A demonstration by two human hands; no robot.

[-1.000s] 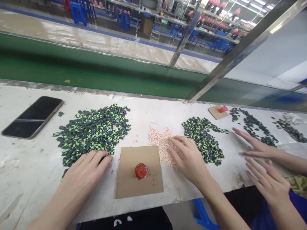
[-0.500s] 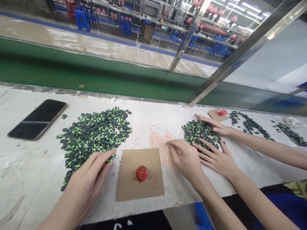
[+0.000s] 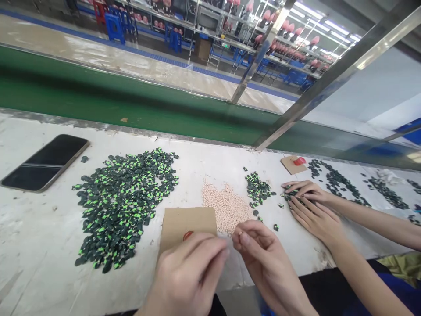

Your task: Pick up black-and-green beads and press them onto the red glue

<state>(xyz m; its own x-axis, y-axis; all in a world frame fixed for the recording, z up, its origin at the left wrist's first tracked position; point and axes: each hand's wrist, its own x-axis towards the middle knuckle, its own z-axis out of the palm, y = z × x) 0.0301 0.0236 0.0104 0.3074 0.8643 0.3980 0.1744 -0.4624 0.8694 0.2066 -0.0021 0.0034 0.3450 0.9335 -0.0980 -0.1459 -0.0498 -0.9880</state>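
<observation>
My left hand (image 3: 187,274) and my right hand (image 3: 263,259) meet fingertip to fingertip above the near edge of a brown cardboard square (image 3: 184,219). Both are pinched closed; what they hold is too small to make out. A red blob (image 3: 188,235) on the cardboard peeks out behind my left fingers. Just beyond lies a heap of small pink beads (image 3: 226,204). A wide pile of black-and-green pieces (image 3: 125,202) spreads to the left.
A co-worker's two hands (image 3: 309,206) rest flat over black-green pieces at the right, beside a small leftover pile (image 3: 258,188). A dark phone (image 3: 44,162) lies far left. A second cardboard with red blob (image 3: 294,163) sits at the back right. A green conveyor belt (image 3: 131,109) runs behind the bench.
My hands left the green pile and the pink beads and came together over the cardboard's front edge. The co-worker's hands swept most of the right-hand pile away to the right.
</observation>
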